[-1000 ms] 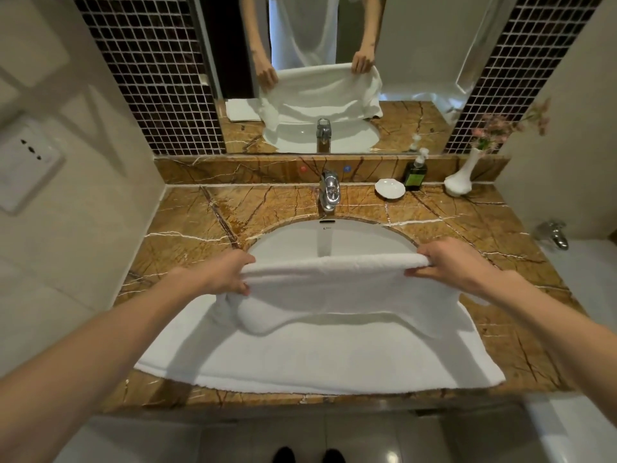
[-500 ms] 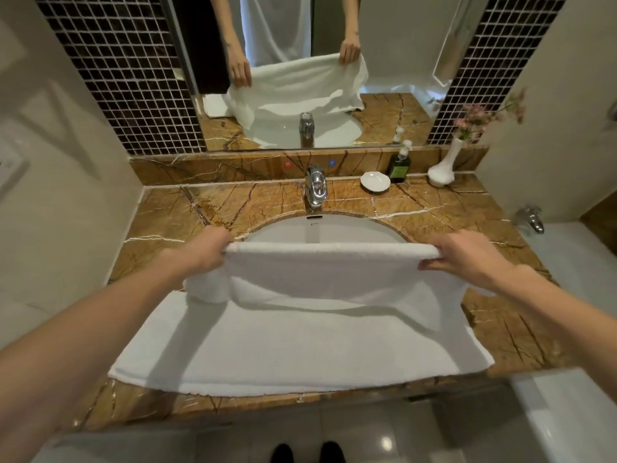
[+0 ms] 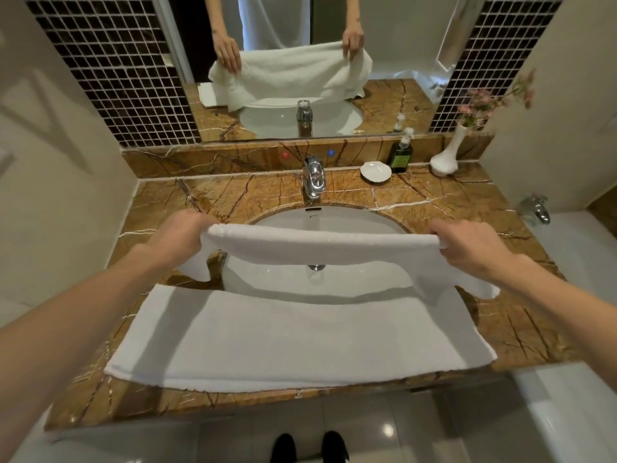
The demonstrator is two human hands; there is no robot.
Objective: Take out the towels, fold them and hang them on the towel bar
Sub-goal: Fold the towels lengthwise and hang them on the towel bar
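— What is the biggest thing in front of you?
— The brown veined marble counter (image 3: pixel 420 202), with a mirror (image 3: pixel 400 45) on the wall above its back edge.

— And the towel?
— 1 white towel (image 3: pixel 283 342). Its near half lies flat along the front edge of the counter, spanning most of the width. It covers the front part of the oval basin (image 3: pixel 334 222) sunk in the middle. Its far part is lifted off the counter and stretched taut between my 2 hands above the basin. The drain shows under the raised strip.

— How are you holding it?
— My left hand (image 3: pixel 177 235) is curled round the left end of the raised edge, over the counter just left of the basin. A loose corner hangs below it. My right hand (image 3: pixel 467 245) grips the right end with fingers curled over it, above the basin's right rim, and another corner droops beside my wrist toward the right edge. Both grips are closed on the towel.

— Anything smaller?
— A white vase (image 3: pixel 447 155) with pink flowers stands at the back right corner. A chrome faucet (image 3: pixel 314 177) sits at the middle of the back edge, behind the basin. Between those 2, a dark green pump bottle (image 3: pixel 401 155) stands against the back ledge. A small white dish (image 3: pixel 375 171) lies just left of the bottle.
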